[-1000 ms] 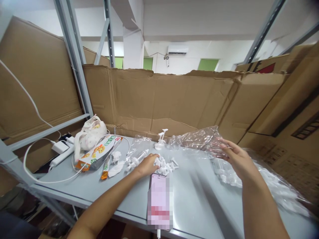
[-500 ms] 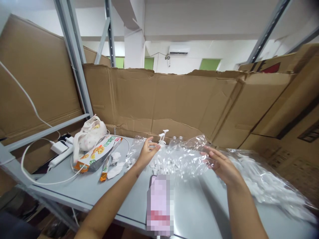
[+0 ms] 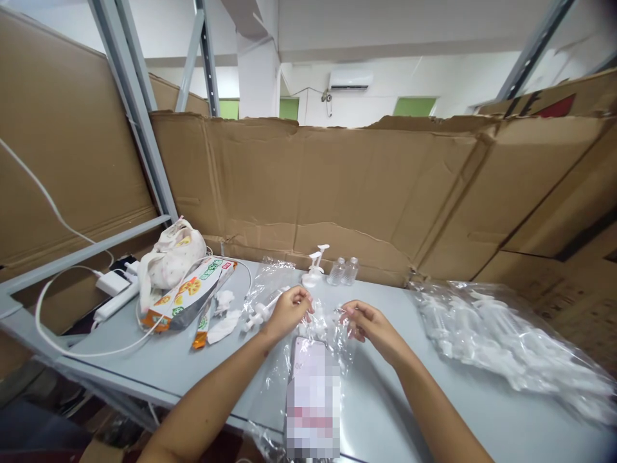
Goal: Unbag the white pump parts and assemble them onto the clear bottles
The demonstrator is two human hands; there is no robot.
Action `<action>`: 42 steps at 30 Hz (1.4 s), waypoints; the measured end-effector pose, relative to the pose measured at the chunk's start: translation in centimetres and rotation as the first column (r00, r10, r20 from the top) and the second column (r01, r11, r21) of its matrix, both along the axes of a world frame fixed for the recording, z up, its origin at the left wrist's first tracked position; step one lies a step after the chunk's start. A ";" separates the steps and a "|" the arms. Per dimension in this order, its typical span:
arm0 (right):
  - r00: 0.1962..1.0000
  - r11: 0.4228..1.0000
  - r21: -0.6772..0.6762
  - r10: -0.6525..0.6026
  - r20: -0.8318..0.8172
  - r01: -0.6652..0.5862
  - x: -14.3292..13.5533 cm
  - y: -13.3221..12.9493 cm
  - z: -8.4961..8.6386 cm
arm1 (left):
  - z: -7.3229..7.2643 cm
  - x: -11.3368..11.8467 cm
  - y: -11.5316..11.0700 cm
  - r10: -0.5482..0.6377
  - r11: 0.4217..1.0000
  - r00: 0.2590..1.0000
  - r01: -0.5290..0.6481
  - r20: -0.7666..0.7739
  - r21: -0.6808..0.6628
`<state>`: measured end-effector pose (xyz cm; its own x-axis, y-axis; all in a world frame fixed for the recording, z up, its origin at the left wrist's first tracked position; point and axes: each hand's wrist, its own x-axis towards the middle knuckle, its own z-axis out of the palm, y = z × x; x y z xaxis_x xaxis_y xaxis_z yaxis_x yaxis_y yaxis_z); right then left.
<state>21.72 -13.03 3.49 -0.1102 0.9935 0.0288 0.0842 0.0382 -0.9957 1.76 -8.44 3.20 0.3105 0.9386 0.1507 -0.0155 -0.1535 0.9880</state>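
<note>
1. A clear plastic bag (image 3: pixel 279 379) is held up by two bare hands over the middle of a grey surface (image 3: pixel 393 297), its film hanging toward the near edge.
2. By the left hand (image 3: pixel 292 312), one side of the bag's film is pinched between thumb and curled fingers.
3. By the right hand (image 3: pixel 369 325), the other side is gripped in the same way, fingers bent inward; a narrow gap is left between the hands.
4. A small heap of white plastic parts (image 3: pixel 315 325) is seen between the hands, partly through the film; whether any are inside the bag cannot be told.
5. A phone (image 3: pixel 308 379), its screen mostly blurred out, is laid flat near the middle of the near edge, with film around it.
6. Toward the middle of the far edge, a white piece with an upright stem (image 3: pixel 313 275) is stood beside two small clear bottles (image 3: pixel 344 272).
7. Along the right edge, a large clear bag of white pieces (image 3: pixel 501 341) is spread.
8. Toward the far left corner, a printed carton (image 3: pixel 193 292) is set against a pale cloth bag (image 3: pixel 171 257); crumpled white tissue (image 3: pixel 224 329) is scattered just beside the carton.
9. The far edge is backed by a tall cardboard wall (image 3: pixel 308 180).
</note>
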 end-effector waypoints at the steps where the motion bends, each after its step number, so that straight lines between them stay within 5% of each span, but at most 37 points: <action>1: 0.999 0.999 0.011 -0.044 0.002 0.044 0.1 0.1 -0.2 | -0.1 -0.1 0.0 0.011 1.000 1.000 -0.011 0.005 0.004; 10: 0.976 0.965 0.146 -0.217 -0.015 0.217 0.8 0.7 -0.5 | -0.7 -0.2 0.6 0.065 0.998 0.991 -0.063 0.116 -0.019; 16: 0.996 1.000 -0.015 0.022 -0.085 -0.024 0.7 -0.6 0.0 | -0.1 -1.1 1.0 0.183 0.982 0.952 -0.189 0.244 0.001; 20: 0.988 0.989 0.021 0.145 -0.047 -0.144 -0.8 -1.0 0.3 | 0.7 -1.6 1.0 0.184 0.981 0.932 -0.192 0.314 -0.006; 23: 0.996 0.993 0.114 -0.004 -0.087 0.014 -0.8 -0.8 0.3 | 1.1 -2.2 0.9 0.048 0.999 0.959 -0.044 0.281 -0.019; 27: 0.944 0.908 0.263 -0.296 -0.144 0.325 0.6 -0.7 0.6 | 1.0 -2.6 0.9 -0.305 0.952 0.952 0.303 -0.033 -0.050; 29: 0.897 0.831 0.342 -0.426 -0.117 0.439 1.2 -0.9 0.8 | 0.8 -2.5 1.1 -0.316 0.949 0.941 0.314 -0.118 -0.034; 32: 0.855 0.764 0.410 -0.511 -0.087 0.498 1.6 -1.1 1.0 | 0.6 -2.4 1.4 -0.176 0.984 0.982 0.178 -0.069 0.016; 35: 0.908 0.838 0.350 -0.399 -0.128 0.418 1.7 -1.0 1.1 | 0.5 -2.3 1.8 -0.072 0.997 0.997 0.071 0.031 0.039; 38: 0.984 0.973 0.180 -0.125 -0.125 0.147 1.4 -0.9 1.0 | 0.5 -2.3 1.9 0.004 0.999 0.995 -0.008 0.099 0.034; 42: 0.992 0.997 0.010 0.083 -0.100 -0.082 0.1 -0.8 0.3 | 0.5 -2.1 1.5 -0.004 1.000 0.992 0.002 0.125 0.011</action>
